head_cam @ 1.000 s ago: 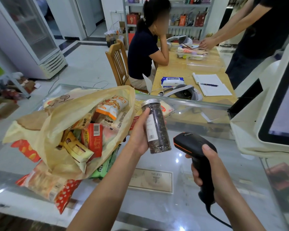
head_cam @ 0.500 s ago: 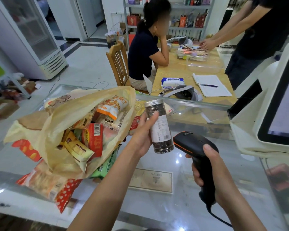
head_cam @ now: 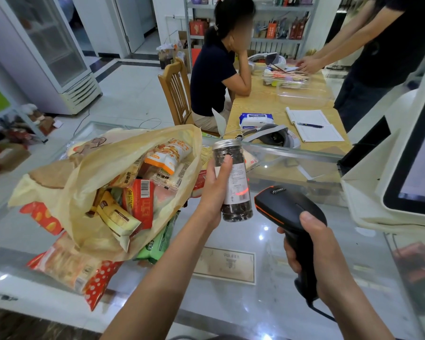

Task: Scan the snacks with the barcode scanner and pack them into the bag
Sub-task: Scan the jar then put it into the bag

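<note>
Clear plastic jar (head_cam: 233,182) of dark snack bits, silver lid, is held upright over the glass worktop (head_cam: 255,303), approx centre; left hand (head_cam: 212,192) has thumb & fingers clamped round it. Red glow on its white label. Black handheld barcode scanner (head_cam: 287,209) w/ orange trim at jar's 4 o'clock, nose just beside label; right hand (head_cam: 314,249) fingers wrapped round its grip. Yellowish translucent plastic bag (head_cam: 103,173) at jar's 9 o'clock lies open, full of snack pkts (head_cam: 139,202).
</note>
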